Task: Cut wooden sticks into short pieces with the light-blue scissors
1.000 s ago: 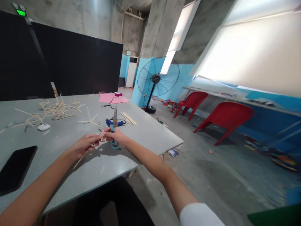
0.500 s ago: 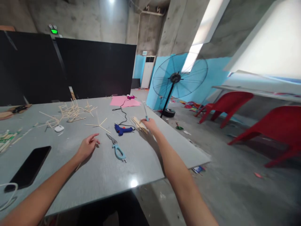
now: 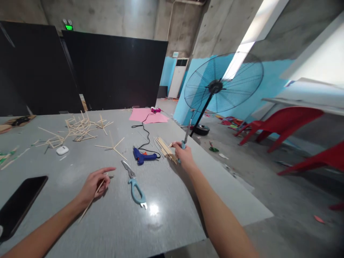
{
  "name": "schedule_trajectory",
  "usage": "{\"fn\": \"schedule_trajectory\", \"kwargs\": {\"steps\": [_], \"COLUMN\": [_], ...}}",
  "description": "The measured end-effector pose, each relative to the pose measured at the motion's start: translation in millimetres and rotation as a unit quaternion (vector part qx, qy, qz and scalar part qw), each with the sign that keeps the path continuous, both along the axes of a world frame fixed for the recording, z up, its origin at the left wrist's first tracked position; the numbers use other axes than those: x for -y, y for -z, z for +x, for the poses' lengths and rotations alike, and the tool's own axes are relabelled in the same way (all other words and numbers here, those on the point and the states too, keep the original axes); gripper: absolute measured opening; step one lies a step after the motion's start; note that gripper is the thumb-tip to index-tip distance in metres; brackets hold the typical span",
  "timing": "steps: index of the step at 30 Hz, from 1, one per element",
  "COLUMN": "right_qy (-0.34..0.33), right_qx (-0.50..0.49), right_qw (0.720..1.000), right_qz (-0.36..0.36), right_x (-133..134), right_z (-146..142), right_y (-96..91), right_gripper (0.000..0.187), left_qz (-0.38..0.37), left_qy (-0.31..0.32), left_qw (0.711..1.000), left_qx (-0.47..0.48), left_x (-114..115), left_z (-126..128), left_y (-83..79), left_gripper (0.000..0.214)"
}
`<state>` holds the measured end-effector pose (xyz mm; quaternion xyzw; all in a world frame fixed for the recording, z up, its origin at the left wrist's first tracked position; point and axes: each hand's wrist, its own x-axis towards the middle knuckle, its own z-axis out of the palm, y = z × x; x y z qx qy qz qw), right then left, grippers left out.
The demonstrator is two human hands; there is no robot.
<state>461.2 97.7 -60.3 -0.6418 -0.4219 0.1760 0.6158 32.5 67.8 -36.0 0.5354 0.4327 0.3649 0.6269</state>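
My left hand point(image 3: 96, 183) rests over the table with its index finger stretched out. Its other fingers curl round a thin wooden stick point(image 3: 90, 205) that slants back toward me. A scissor half point(image 3: 185, 138) with a light blue handle is in my right hand point(image 3: 184, 154), blade pointing up and away. That hand's fingertips are at a pile of wooden sticks point(image 3: 164, 147); whether they pinch one I cannot tell. Between my hands lies another scissor half point(image 3: 135, 186), blue-handled with a single loop. Beyond it is a blue glue gun point(image 3: 143, 156) with a black cord.
Joined stick frames point(image 3: 80, 127) and a small three-armed stick piece point(image 3: 113, 147) stand on the grey table. A white case point(image 3: 62, 150) and a black phone point(image 3: 23, 200) lie left. Pink paper point(image 3: 146, 115) is at the back. A large fan point(image 3: 215, 87) stands beyond the right edge.
The view has shifted closer and lower. My left index finger has straightened, and the stick under that hand shows more fully. My right hand stays at the stick pile, its blade now more upright.
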Motion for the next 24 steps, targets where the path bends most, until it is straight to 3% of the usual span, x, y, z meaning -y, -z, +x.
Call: {"fn": "schedule_trajectory", "kwargs": {"steps": [4,12,19,24], "right_qy": [0.035,0.04,0.025,0.064], "right_qx": [0.071,0.199,0.218,0.194], "right_qw": [0.996,0.971,0.964,0.971], "right_qz": [-0.036,-0.125,-0.152,-0.125], "right_x": [0.0,4.0,3.9,3.7], "right_z": [2.7,-4.9,-10.3,-8.5], "right_y": [-0.8,6.0,6.1,0.9], "right_gripper": [0.035,0.021,0.024,0.036], "left_qz": [-0.037,-0.035,-0.041,-0.055], "left_qy": [-0.049,-0.072,-0.076,-0.083], "left_qw": [0.997,0.996,0.996,0.994], "left_qx": [0.055,0.034,0.029,0.034], "left_x": [-6.9,-7.6,-8.5,-9.8], "left_z": [-2.6,1.4,1.8,1.6], "left_y": [-2.6,-7.7,-4.2,-3.2], "left_gripper": [0.073,0.06,0.056,0.054]}}
